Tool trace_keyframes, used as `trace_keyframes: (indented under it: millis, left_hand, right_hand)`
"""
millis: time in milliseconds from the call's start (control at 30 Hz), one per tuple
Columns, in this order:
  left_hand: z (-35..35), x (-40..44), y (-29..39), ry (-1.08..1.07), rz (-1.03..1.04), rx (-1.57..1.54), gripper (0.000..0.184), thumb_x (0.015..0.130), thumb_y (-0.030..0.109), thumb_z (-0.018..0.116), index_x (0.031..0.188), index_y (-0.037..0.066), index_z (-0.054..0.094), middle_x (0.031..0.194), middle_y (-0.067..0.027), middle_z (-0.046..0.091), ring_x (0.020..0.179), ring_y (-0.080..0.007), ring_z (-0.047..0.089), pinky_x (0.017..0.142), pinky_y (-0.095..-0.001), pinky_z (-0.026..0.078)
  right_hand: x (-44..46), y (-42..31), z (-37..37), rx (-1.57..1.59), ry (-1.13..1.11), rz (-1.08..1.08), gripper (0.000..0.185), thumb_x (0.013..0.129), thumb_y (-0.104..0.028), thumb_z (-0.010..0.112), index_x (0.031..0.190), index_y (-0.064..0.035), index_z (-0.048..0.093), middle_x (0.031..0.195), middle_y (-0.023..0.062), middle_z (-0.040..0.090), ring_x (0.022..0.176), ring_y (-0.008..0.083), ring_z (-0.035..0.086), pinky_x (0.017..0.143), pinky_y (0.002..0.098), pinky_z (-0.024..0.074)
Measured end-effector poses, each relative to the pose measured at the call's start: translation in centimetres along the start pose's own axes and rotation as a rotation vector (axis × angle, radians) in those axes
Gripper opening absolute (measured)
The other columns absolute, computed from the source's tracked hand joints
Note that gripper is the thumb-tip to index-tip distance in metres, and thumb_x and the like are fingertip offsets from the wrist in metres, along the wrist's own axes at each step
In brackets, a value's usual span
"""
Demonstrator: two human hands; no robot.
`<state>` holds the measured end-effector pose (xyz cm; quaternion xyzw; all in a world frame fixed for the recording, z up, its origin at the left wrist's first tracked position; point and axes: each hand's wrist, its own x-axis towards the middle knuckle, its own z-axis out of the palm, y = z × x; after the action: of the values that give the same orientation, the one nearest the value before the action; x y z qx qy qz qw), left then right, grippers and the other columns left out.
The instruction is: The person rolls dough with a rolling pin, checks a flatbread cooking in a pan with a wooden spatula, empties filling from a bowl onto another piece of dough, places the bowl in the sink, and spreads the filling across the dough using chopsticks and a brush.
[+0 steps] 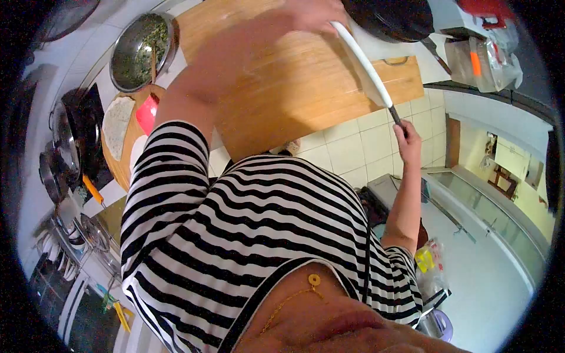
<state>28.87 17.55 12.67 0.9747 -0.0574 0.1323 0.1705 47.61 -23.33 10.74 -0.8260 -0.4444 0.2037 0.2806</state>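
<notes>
A long white rolling pin (364, 62) with a dark handle lies slantwise over the right part of a wooden board (265, 112), looking curved through the wide lens. My right hand (407, 141) is closed round the handle at its near end, beyond the board's front edge. My left hand (315, 15) reaches across the board to the pin's far end and is closed there; motion blurs the fingers. Pale flour marks streak the board. Below my left arm, a pink-red scraper (148, 113) rests by a round wooden board (136, 132) bearing a pale folded flat dough (119, 125).
A steel bowl (120, 70) holds chopped greens and a wooden stick. A black pan (391, 17) stands at the back, with plastic bags (482, 65) to its right. Another pan with an orange handle (92, 189) is at left. Tiled floor (359, 147) shows below the board.
</notes>
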Motion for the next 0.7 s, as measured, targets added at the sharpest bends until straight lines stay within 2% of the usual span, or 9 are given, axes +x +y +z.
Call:
trace_keyframes:
  millis: [33, 100, 133, 167, 267, 467, 567, 667, 700]
  left_hand:
    - [1.5, 1.0, -0.2, -0.03, 0.071, 0.021, 0.037, 0.078, 0.036, 0.064, 0.108, 0.016, 0.06, 0.102, -0.007, 0.061, 0.096, -0.028, 0.058, 0.08, -0.0445, 0.046]
    - [5.6, 1.1, 0.3, -0.006, 0.086, 0.024, 0.032, 0.077, 0.033, 0.065, 0.104, 0.017, 0.062, 0.1, -0.0059, 0.06, 0.095, -0.0271, 0.058, 0.079, -0.0418, 0.046]
    - [7.8, 0.9, 0.5, 0.014, 0.093, 0.03, 0.027, 0.076, 0.031, 0.066, 0.1, 0.019, 0.063, 0.099, -0.0048, 0.06, 0.094, -0.0262, 0.058, 0.077, -0.0391, 0.046]
    - [10.4, 0.2, 0.5, 0.015, 0.096, 0.025, 0.027, 0.076, 0.031, 0.066, 0.1, 0.019, 0.063, 0.099, -0.0048, 0.06, 0.094, -0.0262, 0.058, 0.077, -0.0391, 0.046]
    - [14.7, -1.9, -0.6, -0.126, 0.104, 0.045, 0.025, 0.075, 0.028, 0.067, 0.099, 0.02, 0.064, 0.101, -0.003, 0.058, 0.096, -0.0246, 0.057, 0.078, -0.0398, 0.045]
    - [13.4, -5.5, -3.9, -0.102, -0.001, 0.045, 0.029, 0.075, 0.026, 0.068, 0.103, 0.023, 0.064, 0.1, 0.0006, 0.058, 0.1, -0.0219, 0.053, 0.082, -0.0407, 0.042]
    - [11.3, -9.4, -5.9, 0.058, 0.032, 0.058, 0.031, 0.075, 0.026, 0.067, 0.106, 0.023, 0.063, 0.101, 0.0008, 0.058, 0.104, -0.0212, 0.052, 0.086, -0.0412, 0.04]
    - [8.8, -13.3, -6.4, -0.105, -0.137, 0.164, 0.033, 0.076, 0.026, 0.067, 0.109, 0.022, 0.061, 0.104, -0.0009, 0.058, 0.107, -0.0219, 0.052, 0.09, -0.0428, 0.038]
    - [9.6, -14.9, -7.1, -0.117, -0.349, 0.117, 0.035, 0.077, 0.027, 0.066, 0.111, 0.022, 0.061, 0.107, -0.0013, 0.058, 0.108, -0.0219, 0.052, 0.092, -0.0436, 0.038]
  right_hand:
    - [-1.1, 1.0, 0.3, 0.016, 0.037, 0.017, 0.021, 0.085, -0.018, 0.067, 0.099, -0.004, 0.063, 0.078, 0.0055, 0.062, 0.071, 0.0113, 0.056, 0.068, 0.0253, 0.0468]
    - [-3.6, 3.8, 2.0, -0.027, 0.054, 0.115, 0.022, 0.086, -0.017, 0.065, 0.104, -0.0048, 0.062, 0.088, 0.0087, 0.065, 0.077, 0.0135, 0.06, 0.071, 0.0278, 0.0483]
    - [-4.7, 5.8, 3.6, -0.04, 0.047, 0.111, 0.025, 0.084, -0.013, 0.067, 0.107, -0.0037, 0.062, 0.081, 0.0008, 0.061, 0.076, 0.0069, 0.053, 0.07, 0.0222, 0.0461]
    - [-6.1, 6.8, 5.5, 0.06, 0.055, 0.131, 0.026, 0.085, -0.015, 0.066, 0.108, -0.0035, 0.062, 0.098, 0.0115, 0.065, 0.086, 0.0162, 0.062, 0.079, 0.029, 0.0492]
    - [-8.9, 8.8, 10.7, 0.171, 0.043, 0.249, 0.028, 0.081, -0.014, 0.069, 0.107, -0.0046, 0.062, 0.095, 0.0103, 0.065, 0.084, 0.0173, 0.062, 0.076, 0.0295, 0.0497]
    - [-7.1, 3.3, 13.6, 0.124, 0.077, 0.209, 0.028, 0.082, -0.016, 0.067, 0.108, -0.0063, 0.063, 0.097, 0.0138, 0.065, 0.087, 0.0253, 0.064, 0.077, 0.0328, 0.0499]
    - [-3.9, -0.1, 13.4, 0.044, 0.023, 0.104, 0.027, 0.083, -0.018, 0.065, 0.108, -0.0076, 0.063, 0.099, 0.0139, 0.065, 0.091, 0.028, 0.063, 0.079, 0.0343, 0.0496]
    - [-1.0, -2.6, 13.6, 0.07, -0.026, 0.018, 0.024, 0.085, -0.019, 0.063, 0.107, -0.0082, 0.063, 0.099, 0.0138, 0.065, 0.091, 0.0307, 0.063, 0.079, 0.0359, 0.0497]
    - [-0.4, -2.6, 13.8, 0.072, -0.027, 0.014, 0.024, 0.085, -0.019, 0.063, 0.107, -0.0082, 0.063, 0.099, 0.0138, 0.065, 0.091, 0.0307, 0.063, 0.079, 0.0359, 0.0497]
